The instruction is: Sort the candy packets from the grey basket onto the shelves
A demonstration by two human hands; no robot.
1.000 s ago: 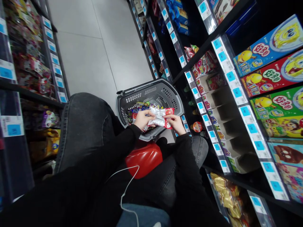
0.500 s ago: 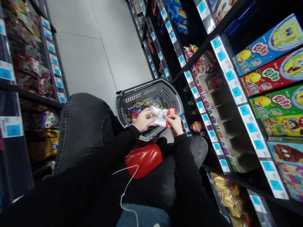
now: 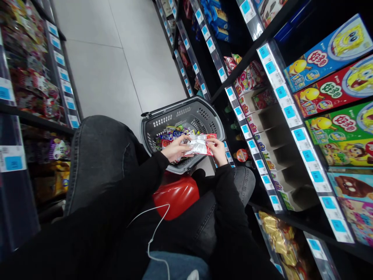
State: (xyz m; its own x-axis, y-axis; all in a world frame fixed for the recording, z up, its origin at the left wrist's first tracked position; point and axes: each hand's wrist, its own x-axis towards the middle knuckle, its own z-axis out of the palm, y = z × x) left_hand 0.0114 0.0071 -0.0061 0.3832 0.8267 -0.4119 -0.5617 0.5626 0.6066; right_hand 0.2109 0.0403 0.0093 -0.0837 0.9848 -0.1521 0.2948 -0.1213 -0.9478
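Observation:
A red and white snack packet [image 3: 200, 145] is stretched between both hands above a grey shopping basket [image 3: 182, 105]. My left hand [image 3: 176, 148] pinches the packet's left end, and my right hand [image 3: 218, 150] grips its right end. The side turned up is mostly white with small print I cannot read. Inside the basket lie several small colourful packets [image 3: 172, 133], partly covered by the left hand and the held packet.
Shelves with blue price tags [image 3: 303, 144] rise on the right, holding SpongeBob boxes [image 3: 335, 91] and gold-wrapped packets [image 3: 276, 241]. Bagged sweets [image 3: 35, 77] fill the left shelf. A red stool [image 3: 176, 196] is between my legs, with a white cable [image 3: 151, 237] hanging over it. Grey floor tiles [image 3: 99, 66] stretch ahead.
The packet looks flatter and more spread between my hands, and my fingers have shifted slightly along its ends. The whole view has drifted a little.

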